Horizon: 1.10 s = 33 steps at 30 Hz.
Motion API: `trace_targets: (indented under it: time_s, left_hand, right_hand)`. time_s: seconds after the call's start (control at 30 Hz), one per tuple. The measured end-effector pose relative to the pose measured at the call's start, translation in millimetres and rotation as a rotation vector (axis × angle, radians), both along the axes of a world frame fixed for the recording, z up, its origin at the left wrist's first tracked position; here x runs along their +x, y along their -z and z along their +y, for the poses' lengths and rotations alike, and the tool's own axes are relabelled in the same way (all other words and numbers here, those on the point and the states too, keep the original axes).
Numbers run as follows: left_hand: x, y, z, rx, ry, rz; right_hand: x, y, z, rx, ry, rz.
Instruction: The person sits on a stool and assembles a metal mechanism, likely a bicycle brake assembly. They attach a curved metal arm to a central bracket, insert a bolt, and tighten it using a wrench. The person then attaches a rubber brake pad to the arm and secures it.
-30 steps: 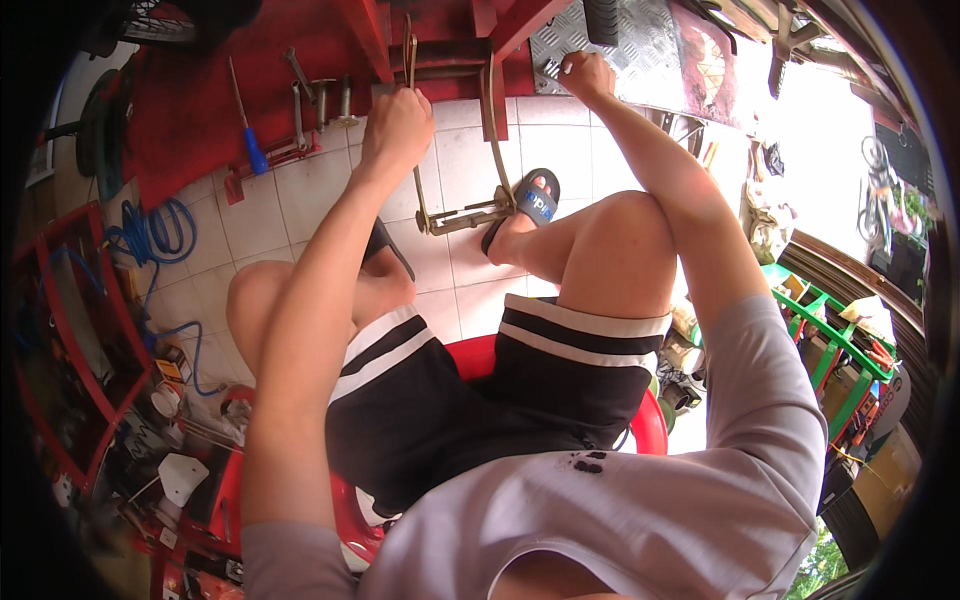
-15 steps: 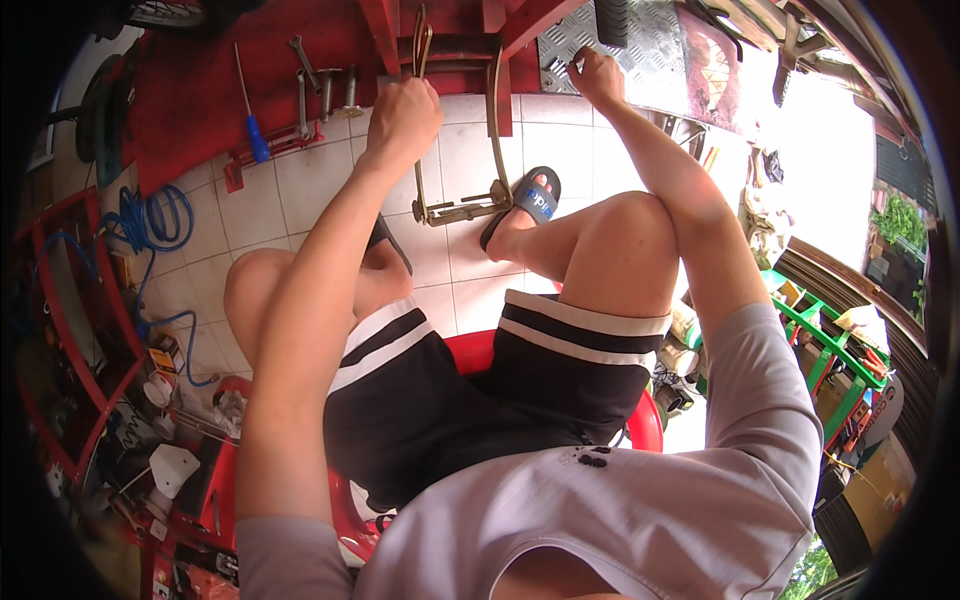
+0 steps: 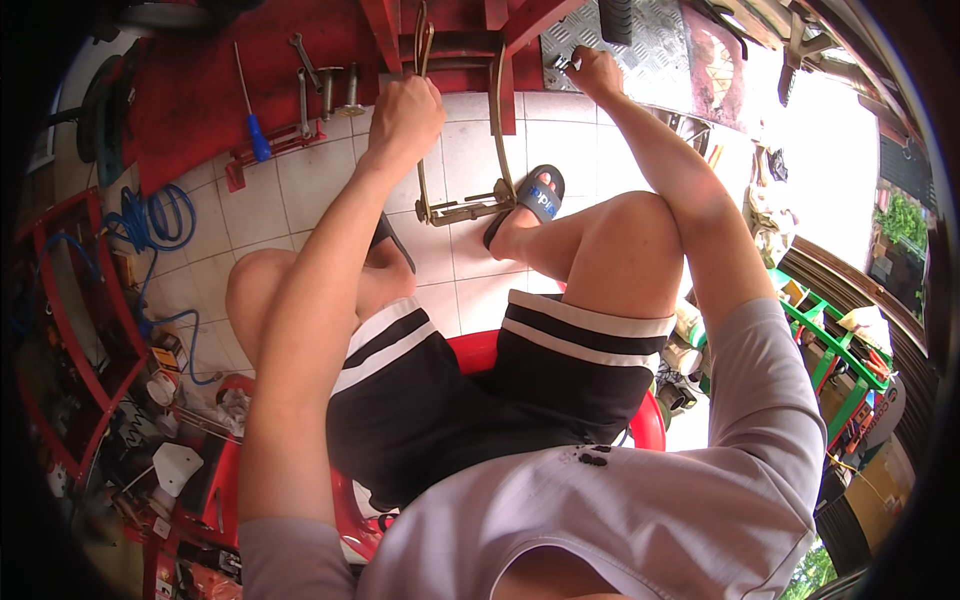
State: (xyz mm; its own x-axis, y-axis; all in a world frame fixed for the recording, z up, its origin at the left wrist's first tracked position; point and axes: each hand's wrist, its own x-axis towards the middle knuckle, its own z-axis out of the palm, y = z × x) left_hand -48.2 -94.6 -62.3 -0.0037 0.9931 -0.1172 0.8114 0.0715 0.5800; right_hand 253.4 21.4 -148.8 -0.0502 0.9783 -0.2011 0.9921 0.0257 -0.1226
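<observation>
A bent metal rod frame [image 3: 500,130] hangs from the red stand [image 3: 450,46], with a flat hinged crosspiece [image 3: 468,210] at its lower end near my right foot. My left hand [image 3: 407,120] is closed in a fist around the frame's left rod, below its looped top. To the right, my right hand [image 3: 599,74] is raised beside the silver checker plate [image 3: 640,65]. Its fingers are pinched together at a small dark and silver piece [image 3: 563,63], too small to name. The palm sides of both hands are hidden.
On the red mat lie a blue-handled screwdriver [image 3: 257,138], wrenches [image 3: 303,103] and two bolts [image 3: 351,92]. A coiled blue hose [image 3: 150,218] rests on the tiles at left. A green rack [image 3: 830,340] stands at right. I sit on a red chair [image 3: 475,352].
My right hand has shifted slightly up and left, and more of the small piece shows at its fingertips. My left hand stays on the rod.
</observation>
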Motion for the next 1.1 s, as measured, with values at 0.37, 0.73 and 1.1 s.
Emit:
trace_targets:
  time_s: [0.37, 0.73, 1.1]
  left_hand:
    - [0, 0, 1, -0.042, -0.008, -0.04]
    - [-2, 4, 1, -0.024, 0.006, 0.001]
    - [-3, 4, 0, -0.002, 0.012, 0.007]
  right_hand:
    - [-1, -3, 0, -0.021, -0.155, -0.139]
    - [-17, -9, 0, -0.063, -0.327, -0.167]
    - [3, 14, -2, 0.041, -0.151, -0.056]
